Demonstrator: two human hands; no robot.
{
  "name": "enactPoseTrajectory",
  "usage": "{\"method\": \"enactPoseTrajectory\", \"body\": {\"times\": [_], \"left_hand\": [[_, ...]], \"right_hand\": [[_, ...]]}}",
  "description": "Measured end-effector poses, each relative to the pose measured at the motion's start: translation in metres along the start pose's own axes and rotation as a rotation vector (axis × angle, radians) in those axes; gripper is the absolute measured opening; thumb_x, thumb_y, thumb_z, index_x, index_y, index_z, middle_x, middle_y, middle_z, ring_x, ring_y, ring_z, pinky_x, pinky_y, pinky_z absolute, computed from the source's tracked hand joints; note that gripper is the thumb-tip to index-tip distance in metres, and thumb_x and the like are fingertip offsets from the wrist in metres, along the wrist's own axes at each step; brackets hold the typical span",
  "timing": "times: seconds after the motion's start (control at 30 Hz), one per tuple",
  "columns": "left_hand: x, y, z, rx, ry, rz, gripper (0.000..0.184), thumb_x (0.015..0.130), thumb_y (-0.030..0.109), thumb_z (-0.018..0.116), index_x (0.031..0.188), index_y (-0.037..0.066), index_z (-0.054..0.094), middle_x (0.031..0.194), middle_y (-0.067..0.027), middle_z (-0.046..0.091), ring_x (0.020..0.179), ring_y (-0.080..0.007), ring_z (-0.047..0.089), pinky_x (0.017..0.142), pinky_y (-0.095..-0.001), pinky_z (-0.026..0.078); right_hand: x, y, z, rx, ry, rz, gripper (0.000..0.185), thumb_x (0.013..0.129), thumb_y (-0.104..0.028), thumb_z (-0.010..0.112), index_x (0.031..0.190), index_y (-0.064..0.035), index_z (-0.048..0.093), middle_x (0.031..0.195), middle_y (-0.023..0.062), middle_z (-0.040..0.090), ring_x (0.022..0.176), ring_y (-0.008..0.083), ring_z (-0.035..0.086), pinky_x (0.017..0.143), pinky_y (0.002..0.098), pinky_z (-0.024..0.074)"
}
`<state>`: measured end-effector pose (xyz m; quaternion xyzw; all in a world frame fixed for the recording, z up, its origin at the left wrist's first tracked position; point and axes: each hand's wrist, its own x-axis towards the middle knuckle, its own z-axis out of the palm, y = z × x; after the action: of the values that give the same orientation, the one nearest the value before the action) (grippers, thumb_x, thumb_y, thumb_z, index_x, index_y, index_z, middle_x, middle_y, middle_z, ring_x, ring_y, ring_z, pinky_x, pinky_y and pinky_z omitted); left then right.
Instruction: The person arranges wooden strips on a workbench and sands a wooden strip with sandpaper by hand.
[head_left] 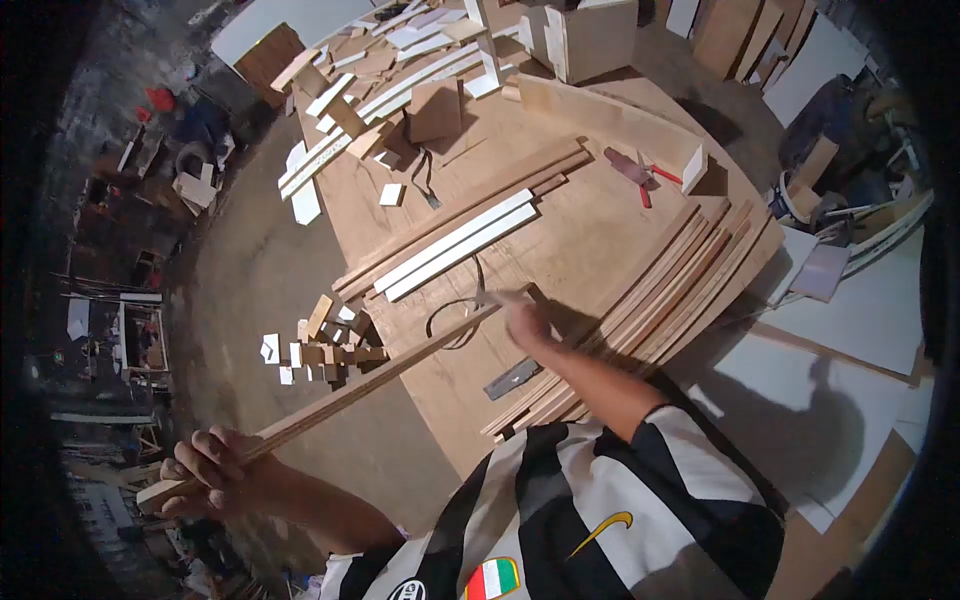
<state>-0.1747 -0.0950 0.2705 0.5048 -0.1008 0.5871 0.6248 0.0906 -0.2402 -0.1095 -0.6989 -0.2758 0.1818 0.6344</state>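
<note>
A long, narrow wooden strip [345, 395] slants from the lower left up over the near edge of the workbench. My left hand [215, 470] is wrapped around its lower end, off the bench. At the strip's far end is my right hand [527, 325], smeared by motion; whether its fingers grip the strip or something else cannot be made out. A black cord or strap [432, 318] curves beneath the strip. Just below my right hand, a dark flat metal piece [512, 380] lies on the bench.
Two white strips [455, 250] and brown strips [470, 210] lie mid-bench. More thin strips [650, 300] line the right side. Red-handled pliers [648, 182] rest near a long board [610, 115]. Offcuts [330, 345] are piled at the bench's left edge; scraps [400, 45] cover its far end.
</note>
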Motion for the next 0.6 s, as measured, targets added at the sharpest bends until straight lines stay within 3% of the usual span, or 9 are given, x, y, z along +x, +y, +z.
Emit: {"method": "enactPoseTrajectory", "body": {"times": [0.03,0.07,0.17,0.23,0.3,0.37,0.5,0.53,0.6], "left_hand": [[-0.001,0.000,0.001,-0.035,-0.003,0.005,0.054,0.096,0.058,0.049,0.096,0.005,0.058,0.066,-0.0037,0.047,0.054,-0.0173,0.045,0.057,-0.0346,0.045],[-0.003,0.001,-0.001,-0.035,0.002,0.008,0.054,0.096,0.058,0.049,0.096,0.005,0.058,0.066,-0.0037,0.047,0.054,-0.0173,0.045,0.057,-0.0346,0.045],[-0.004,0.002,-0.006,0.000,0.047,0.007,0.055,0.096,0.059,0.048,0.095,0.004,0.058,0.067,-0.0034,0.046,0.055,-0.0174,0.044,0.056,-0.0332,0.042],[-0.005,0.000,-0.007,0.014,0.075,0.036,0.056,0.096,0.059,0.047,0.097,0.004,0.057,0.069,-0.0037,0.045,0.056,-0.0178,0.044,0.056,-0.0319,0.040],[-0.008,-0.002,-0.011,-0.011,0.049,0.062,0.056,0.096,0.059,0.047,0.098,0.004,0.057,0.070,-0.0038,0.045,0.057,-0.0177,0.044,0.057,-0.0321,0.041],[-0.010,-0.001,-0.010,-0.040,0.031,0.087,0.056,0.096,0.060,0.047,0.100,0.004,0.056,0.071,-0.0039,0.045,0.058,-0.0177,0.044,0.058,-0.0324,0.042],[-0.010,0.003,-0.002,0.071,0.101,0.054,0.059,0.095,0.062,0.045,0.102,0.004,0.056,0.072,-0.0043,0.045,0.058,-0.0181,0.045,0.055,-0.0324,0.044],[-0.009,0.002,-0.001,0.054,0.026,0.031,0.059,0.095,0.062,0.045,0.101,0.005,0.056,0.072,-0.0043,0.045,0.059,-0.0182,0.046,0.054,-0.0321,0.046],[-0.012,0.000,0.003,0.041,0.049,0.063,0.058,0.095,0.061,0.045,0.101,0.005,0.056,0.072,-0.0043,0.045,0.058,-0.0182,0.046,0.053,-0.0318,0.046]], "right_hand": [[-0.010,-0.022,0.008,-0.023,-0.063,-0.140,0.034,0.097,-0.023,0.048,0.110,0.0008,0.069,0.107,0.0171,0.069,0.099,0.0334,0.064,0.093,0.0386,0.0478],[-0.022,-0.019,0.020,-0.330,0.032,-0.385,0.035,0.091,-0.001,0.044,0.119,-0.0023,0.065,0.117,0.0156,0.067,0.106,0.0296,0.066,0.092,0.0383,0.0522],[-0.025,-0.041,0.007,-0.237,0.051,-0.483,0.034,0.092,-0.002,0.045,0.120,-0.0024,0.065,0.119,0.0166,0.066,0.109,0.0298,0.065,0.093,0.0384,0.0517],[-0.016,-0.057,-0.017,0.010,-0.028,-0.020,0.031,0.094,-0.002,0.043,0.116,0.0002,0.066,0.119,0.0161,0.066,0.115,0.0272,0.062,0.099,0.0374,0.0474],[-0.027,-0.060,0.001,-0.231,0.033,-0.246,0.036,0.091,0.002,0.045,0.122,-0.0015,0.064,0.117,0.0180,0.067,0.110,0.0309,0.065,0.094,0.0372,0.0521],[-0.031,-0.084,-0.001,-0.202,-0.020,-0.249,0.038,0.090,0.003,0.044,0.122,-0.0004,0.063,0.119,0.0200,0.066,0.112,0.0314,0.064,0.095,0.0372,0.0517],[-0.034,-0.072,0.004,-0.324,0.021,-0.530,0.041,0.087,0.006,0.045,0.124,0.0006,0.062,0.120,0.0210,0.066,0.113,0.0322,0.064,0.097,0.0377,0.0511],[-0.024,-0.067,-0.005,-0.095,0.001,-0.189,0.038,0.087,0.003,0.049,0.122,-0.0010,0.064,0.119,0.0197,0.066,0.115,0.0314,0.062,0.099,0.0388,0.0493],[-0.020,-0.068,0.002,0.037,-0.020,0.103,0.035,0.087,0.002,0.051,0.120,-0.0012,0.065,0.119,0.0191,0.066,0.117,0.0322,0.061,0.100,0.0408,0.0483]]}}
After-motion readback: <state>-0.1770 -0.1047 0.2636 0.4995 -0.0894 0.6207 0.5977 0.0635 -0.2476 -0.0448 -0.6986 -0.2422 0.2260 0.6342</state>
